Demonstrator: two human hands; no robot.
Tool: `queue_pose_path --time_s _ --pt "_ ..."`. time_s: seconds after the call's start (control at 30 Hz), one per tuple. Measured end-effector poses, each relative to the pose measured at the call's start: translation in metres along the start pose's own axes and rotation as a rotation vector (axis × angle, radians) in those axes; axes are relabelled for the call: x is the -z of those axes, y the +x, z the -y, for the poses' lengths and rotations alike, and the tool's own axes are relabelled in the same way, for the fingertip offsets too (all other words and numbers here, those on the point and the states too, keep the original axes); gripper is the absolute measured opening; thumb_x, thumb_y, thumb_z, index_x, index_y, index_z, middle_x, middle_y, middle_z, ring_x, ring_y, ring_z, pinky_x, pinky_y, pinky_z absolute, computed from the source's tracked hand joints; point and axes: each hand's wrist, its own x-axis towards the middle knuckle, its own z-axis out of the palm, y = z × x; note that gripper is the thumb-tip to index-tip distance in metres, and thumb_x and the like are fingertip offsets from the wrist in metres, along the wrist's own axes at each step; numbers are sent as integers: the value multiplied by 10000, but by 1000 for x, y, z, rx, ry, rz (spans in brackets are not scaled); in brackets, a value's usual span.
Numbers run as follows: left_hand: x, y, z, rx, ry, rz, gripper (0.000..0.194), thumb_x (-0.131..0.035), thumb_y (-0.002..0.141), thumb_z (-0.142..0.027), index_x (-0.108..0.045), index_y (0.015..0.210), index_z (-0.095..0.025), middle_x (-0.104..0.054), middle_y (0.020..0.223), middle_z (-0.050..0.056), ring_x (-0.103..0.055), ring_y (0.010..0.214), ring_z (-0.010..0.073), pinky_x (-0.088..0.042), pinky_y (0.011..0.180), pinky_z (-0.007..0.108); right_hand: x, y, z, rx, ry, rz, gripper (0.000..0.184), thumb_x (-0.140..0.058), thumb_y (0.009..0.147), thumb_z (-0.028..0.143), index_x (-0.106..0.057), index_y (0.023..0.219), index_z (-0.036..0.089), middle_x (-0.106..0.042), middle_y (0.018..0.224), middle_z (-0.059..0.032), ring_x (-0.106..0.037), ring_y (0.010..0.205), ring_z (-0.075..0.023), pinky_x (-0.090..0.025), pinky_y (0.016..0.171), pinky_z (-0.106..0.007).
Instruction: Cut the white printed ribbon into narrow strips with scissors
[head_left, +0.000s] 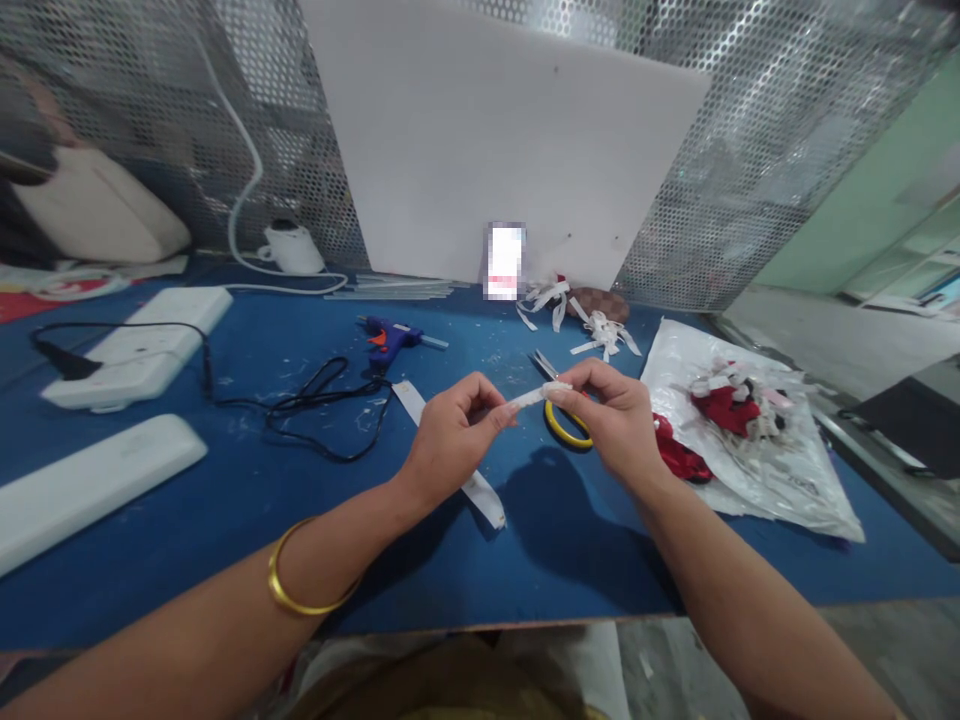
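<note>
Between my two hands a short white fabric strip (pixel 531 398) is stretched above the table. My left hand (pixel 459 425) pinches one end between thumb and fingers. At the other end my right hand (pixel 606 408) pinches the strip, its fingertips hiding part of it. Scissors with yellow handles (pixel 564 430) lie under and behind my right hand, blades pointing away. A longer white ribbon (pixel 484 497) lies on the table, partly hidden beneath my left hand. The blue glue gun (pixel 391 342) rests farther back on the left, a clear glue stick in its rear.
On the blue table (pixel 285 530) stand a white power strip (pixel 142 350) and a long white case (pixel 97 485) at left. A black cord (pixel 330 455) loops mid-left. Glue sticks (pixel 397 287), a phone (pixel 505 262) and ribbon bows (pixel 606 335) are behind. A white plastic bag (pixel 806 490) holds red-white pieces at right.
</note>
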Motion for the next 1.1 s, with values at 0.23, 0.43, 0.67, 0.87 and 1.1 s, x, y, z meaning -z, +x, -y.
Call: queue_pose_path --time_s 0.23,0.43,0.67,0.87,1.1 --pt "-1 2 -2 42 -123 -33 162 -662 799 -278 -614 918 -180 -670 682 -7 -661 692 154 -492 666 259 0 0 1 90 -40 11 92 -717 764 255 -664 711 201 -590 695 16 -511 672 -132 -401 651 -276" --pt "-1 0 -3 19 -42 -10 172 -652 811 -323 -672 749 -164 -675 679 7 -604 652 132 -465 624 239 -3 -3 1 58 -67 -43 86 -708 779 231 -661 718 193 -588 693 19 -522 660 -127 -407 639 -271" --pt "-5 -1 -4 64 -70 -123 136 -663 772 -279 -659 707 -159 -674 663 5 -618 636 139 -504 642 263 -11 -11 12 193 13 253 97 -705 807 277 -664 745 215 -646 755 -5 -600 714 -149 -478 699 -297" --pt "-8 -2 -5 99 -146 -121 143 -662 768 -288 -665 710 -158 -668 670 9 -617 635 142 -520 632 279 -17 -13 7 187 19 214 95 -700 816 293 -679 762 218 -648 745 -3 -606 711 -146 -484 701 -297" --pt "-8 -2 -5 87 -234 -62 146 -664 782 -301 -694 748 -162 -692 703 16 -633 673 150 -533 650 278 -16 -11 3 175 -6 177 90 -703 811 285 -689 754 216 -645 743 -7 -594 704 -148 -482 687 -295"
